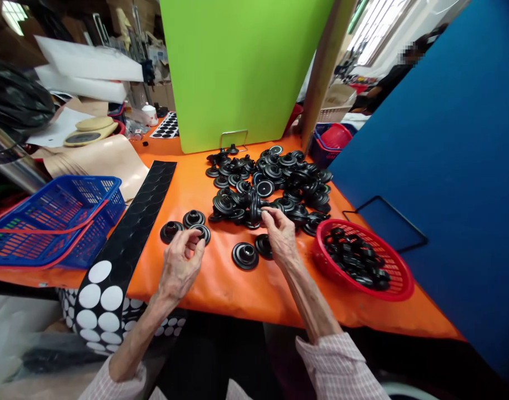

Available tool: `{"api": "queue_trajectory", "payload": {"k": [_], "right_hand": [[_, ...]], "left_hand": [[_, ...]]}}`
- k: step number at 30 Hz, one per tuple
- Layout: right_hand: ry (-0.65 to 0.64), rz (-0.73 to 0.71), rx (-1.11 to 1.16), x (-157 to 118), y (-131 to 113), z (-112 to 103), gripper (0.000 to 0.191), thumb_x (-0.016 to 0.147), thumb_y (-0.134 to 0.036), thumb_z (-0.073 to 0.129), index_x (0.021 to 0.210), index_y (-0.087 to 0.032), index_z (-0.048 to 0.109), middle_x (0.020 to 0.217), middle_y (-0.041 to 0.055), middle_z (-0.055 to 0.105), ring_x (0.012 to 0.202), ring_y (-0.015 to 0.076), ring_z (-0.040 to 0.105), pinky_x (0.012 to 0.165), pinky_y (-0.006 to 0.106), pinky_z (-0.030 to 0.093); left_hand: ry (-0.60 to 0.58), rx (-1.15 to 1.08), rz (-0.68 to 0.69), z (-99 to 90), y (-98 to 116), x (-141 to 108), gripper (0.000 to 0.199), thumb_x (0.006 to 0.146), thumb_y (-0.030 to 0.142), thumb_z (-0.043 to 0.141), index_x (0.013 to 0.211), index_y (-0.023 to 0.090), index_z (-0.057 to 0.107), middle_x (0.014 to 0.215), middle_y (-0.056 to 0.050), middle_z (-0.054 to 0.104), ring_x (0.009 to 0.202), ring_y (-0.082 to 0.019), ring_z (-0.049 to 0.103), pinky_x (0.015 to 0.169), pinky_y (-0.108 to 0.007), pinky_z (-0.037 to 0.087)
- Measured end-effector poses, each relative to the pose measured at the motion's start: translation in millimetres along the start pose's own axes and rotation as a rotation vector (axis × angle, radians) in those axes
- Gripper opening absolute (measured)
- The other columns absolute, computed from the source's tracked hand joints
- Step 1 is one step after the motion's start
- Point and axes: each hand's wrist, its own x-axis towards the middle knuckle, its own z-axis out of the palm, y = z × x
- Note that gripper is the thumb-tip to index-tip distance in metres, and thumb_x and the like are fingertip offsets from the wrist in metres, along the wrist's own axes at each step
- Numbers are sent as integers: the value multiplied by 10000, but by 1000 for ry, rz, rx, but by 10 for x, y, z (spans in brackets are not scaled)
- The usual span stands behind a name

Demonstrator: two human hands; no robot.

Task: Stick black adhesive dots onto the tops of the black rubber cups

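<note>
Left hand (180,266): fingers loosely curled, small gap between thumb and index, over the nearest of three black discs (193,218); can't tell if it touches. Right hand (283,236): thumb and index pinching a black flanged piece (255,211), tilted on edge at the front of the pile (290,180). Two more loose discs (245,255) sit just left of the right wrist, flat, hubs up.

Open room: bare orange surface (213,283) between the hands and along the near edge. Tight on the right: red basket (365,258), perforated plastic, holding glossy black parts (357,258). Left side: black strip (148,205) with round outlines, white circles at its near end, draping off the edge; blue basket (54,222) beyond it. Smooth green board (246,72) stands behind the pile.
</note>
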Motion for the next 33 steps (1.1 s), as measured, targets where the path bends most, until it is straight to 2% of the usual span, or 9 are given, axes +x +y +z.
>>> {"api": "queue_trajectory", "payload": {"k": [4,9,12,16,22,25,27,30,33], "right_hand": [[-8,-21,8,-107,-59,-66,331,860,-433,461,991,-169,613,896,73,668,806,191,614,771,349,505],[-31,-61,-25,-191,-147,-122,307,852,-418,499,980,-174,634,918,78,665,856,207,600,836,375,464],[-42,-58,-16,-217,-126,-139,311,858,-419,493,998,-180,634,900,66,666,807,194,599,792,357,475],[-37,-28,66,-256,-105,-112,312,860,-421,503,1028,-188,623,871,43,657,752,174,592,746,332,484],[32,87,425,-224,-198,-219,311,804,-448,619,1007,-212,633,868,5,659,754,143,593,743,292,481],[16,196,565,-265,-272,-302,338,781,-483,639,972,-204,634,819,0,660,688,128,575,670,269,478],[-3,203,521,-385,-362,-316,324,803,-486,616,963,-204,634,787,-1,659,680,132,581,664,274,487],[-85,149,378,-620,-550,-323,292,836,-456,591,998,-218,643,871,13,682,765,155,628,732,298,517],[-132,42,140,-701,-648,-507,316,894,-431,525,1112,-223,622,968,35,689,825,172,649,755,312,531]], "left_hand": [[-223,-173,-67,221,192,43,184,835,305,560,910,178,670,837,-63,665,758,-192,632,730,-293,491],[-221,225,337,641,378,442,407,880,128,385,1181,179,654,1129,-124,606,973,-236,589,896,-359,449],[-307,476,454,804,389,616,481,874,97,350,1263,195,614,1281,-148,535,1071,-295,513,949,-452,404],[-322,590,470,881,335,673,491,908,138,331,1347,209,539,1329,-147,511,1121,-316,465,981,-485,371],[-257,660,443,864,377,756,474,900,116,361,1334,186,540,1283,-163,527,1138,-309,467,990,-493,379],[-230,434,364,797,469,675,441,879,120,423,1290,152,580,1235,-162,531,1125,-282,511,988,-439,410],[-355,130,243,728,514,516,385,900,218,470,1256,148,600,1170,-136,573,1049,-245,576,939,-385,460],[-585,-340,-14,577,494,214,439,848,363,608,1249,184,580,1103,-83,646,972,-218,635,844,-332,519],[-565,-645,-319,359,343,-3,348,800,380,676,1058,148,651,1036,-79,690,905,-213,668,770,-295,544]]}}
